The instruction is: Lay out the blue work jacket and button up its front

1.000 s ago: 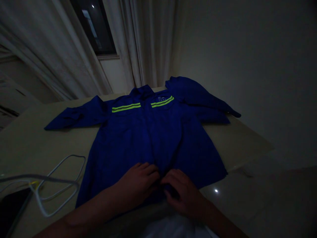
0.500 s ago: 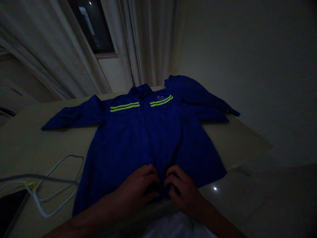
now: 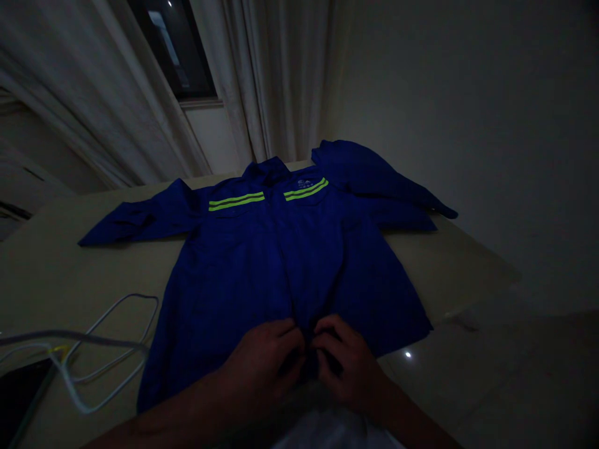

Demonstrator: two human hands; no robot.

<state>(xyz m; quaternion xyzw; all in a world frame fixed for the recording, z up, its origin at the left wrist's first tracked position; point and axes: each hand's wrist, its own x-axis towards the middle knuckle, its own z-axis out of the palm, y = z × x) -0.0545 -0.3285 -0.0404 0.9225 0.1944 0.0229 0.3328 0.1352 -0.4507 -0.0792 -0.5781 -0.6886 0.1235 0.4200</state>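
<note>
Blue work shirt (image 3: 281,268) lying on desk (image 3: 70,280); our left hand (image 3: 262,365) and right hand (image 3: 344,368) pinch its front opening (image 3: 306,318)

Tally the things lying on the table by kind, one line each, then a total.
Blue work shirt: 1
Pale cable tangle: 1
Dark phone: 1
Total: 3
</note>
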